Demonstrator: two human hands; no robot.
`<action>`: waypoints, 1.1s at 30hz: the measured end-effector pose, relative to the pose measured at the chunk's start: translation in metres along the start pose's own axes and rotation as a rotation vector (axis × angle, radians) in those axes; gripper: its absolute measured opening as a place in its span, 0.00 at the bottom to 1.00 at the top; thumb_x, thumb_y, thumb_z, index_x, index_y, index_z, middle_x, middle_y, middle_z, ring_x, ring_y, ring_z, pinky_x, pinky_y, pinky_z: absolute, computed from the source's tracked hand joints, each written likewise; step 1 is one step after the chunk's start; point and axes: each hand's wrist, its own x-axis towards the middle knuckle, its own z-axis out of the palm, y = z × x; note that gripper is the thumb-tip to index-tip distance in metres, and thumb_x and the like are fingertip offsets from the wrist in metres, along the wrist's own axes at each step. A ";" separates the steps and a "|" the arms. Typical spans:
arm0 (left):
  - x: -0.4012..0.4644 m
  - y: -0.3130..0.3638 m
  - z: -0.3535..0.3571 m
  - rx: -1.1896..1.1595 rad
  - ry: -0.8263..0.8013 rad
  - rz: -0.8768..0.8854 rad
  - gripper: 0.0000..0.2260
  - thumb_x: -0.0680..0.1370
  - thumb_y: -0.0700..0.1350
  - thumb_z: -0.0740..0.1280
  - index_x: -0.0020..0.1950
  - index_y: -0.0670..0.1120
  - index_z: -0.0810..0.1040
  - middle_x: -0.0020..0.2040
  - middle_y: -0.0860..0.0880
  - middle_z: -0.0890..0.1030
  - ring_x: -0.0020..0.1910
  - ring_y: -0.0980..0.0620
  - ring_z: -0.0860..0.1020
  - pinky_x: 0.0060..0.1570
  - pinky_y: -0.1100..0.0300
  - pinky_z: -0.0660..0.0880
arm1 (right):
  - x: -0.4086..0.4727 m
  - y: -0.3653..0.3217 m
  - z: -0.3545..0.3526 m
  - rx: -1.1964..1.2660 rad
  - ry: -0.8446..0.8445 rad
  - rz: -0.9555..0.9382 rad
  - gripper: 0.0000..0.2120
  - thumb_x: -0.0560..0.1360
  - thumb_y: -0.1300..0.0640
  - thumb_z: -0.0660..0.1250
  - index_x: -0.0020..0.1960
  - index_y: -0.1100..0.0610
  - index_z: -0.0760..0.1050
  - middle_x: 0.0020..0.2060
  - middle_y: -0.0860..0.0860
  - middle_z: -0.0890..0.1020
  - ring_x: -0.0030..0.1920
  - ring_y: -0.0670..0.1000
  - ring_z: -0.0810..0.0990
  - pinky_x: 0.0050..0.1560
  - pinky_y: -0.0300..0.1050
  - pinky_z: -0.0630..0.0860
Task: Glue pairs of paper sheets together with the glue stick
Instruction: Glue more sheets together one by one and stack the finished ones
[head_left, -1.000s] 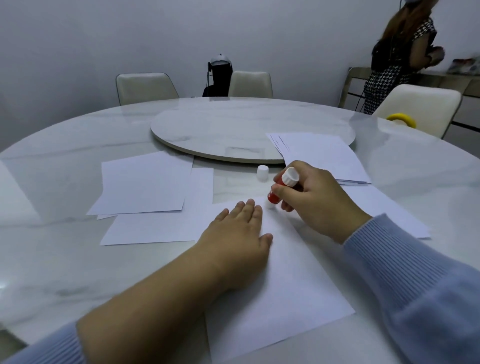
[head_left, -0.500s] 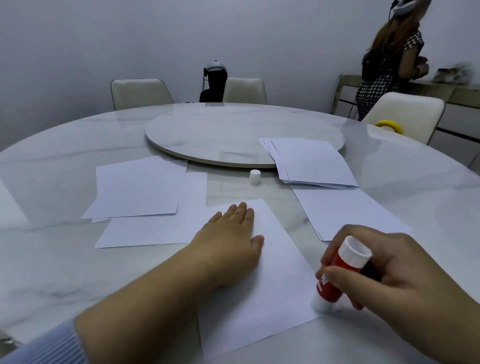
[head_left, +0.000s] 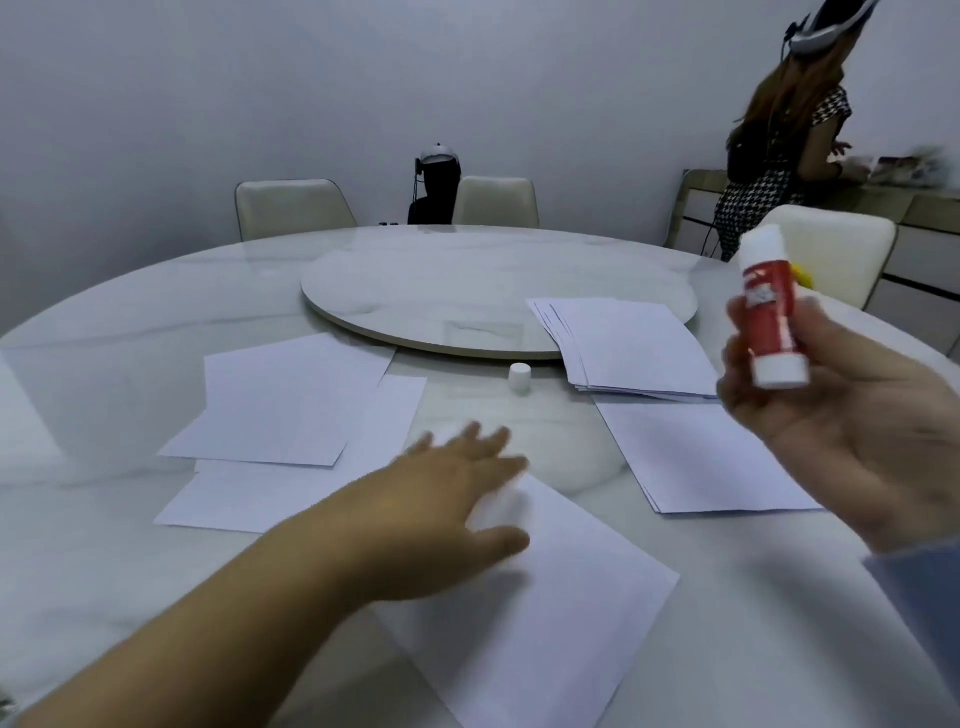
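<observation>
Right hand: grips glue stick, raised, uncapped.
Left hand: spread flat, blurred, over sheet.
Risk: sheet may slide on counter; glue may dry, cap beyond left hand.

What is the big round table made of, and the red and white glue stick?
The round white table looks like polished marble or a marble-look slab: grey veins and glossy reflections show on it. The red and white glue stick, held by the right hand, looks like smooth plastic with a printed label.
</observation>
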 end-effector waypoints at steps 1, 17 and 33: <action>-0.003 -0.002 -0.005 -0.080 -0.075 0.061 0.29 0.76 0.61 0.61 0.74 0.64 0.54 0.75 0.67 0.44 0.66 0.77 0.38 0.67 0.72 0.37 | 0.008 0.005 0.005 -0.100 -0.007 0.006 0.07 0.68 0.57 0.69 0.41 0.51 0.86 0.45 0.49 0.86 0.43 0.45 0.84 0.42 0.38 0.80; -0.009 0.006 0.034 0.142 0.217 -0.185 0.31 0.77 0.66 0.47 0.77 0.57 0.44 0.78 0.54 0.43 0.76 0.57 0.45 0.73 0.56 0.46 | 0.098 0.117 0.038 -1.329 0.079 -0.074 0.19 0.64 0.55 0.80 0.52 0.55 0.79 0.45 0.50 0.83 0.47 0.49 0.81 0.48 0.41 0.75; -0.005 0.009 0.037 0.146 0.180 -0.210 0.32 0.78 0.64 0.47 0.78 0.54 0.43 0.78 0.56 0.42 0.76 0.58 0.41 0.72 0.56 0.42 | 0.004 0.025 -0.038 -1.906 -0.155 0.231 0.21 0.70 0.46 0.74 0.61 0.49 0.79 0.64 0.40 0.77 0.63 0.44 0.75 0.59 0.38 0.68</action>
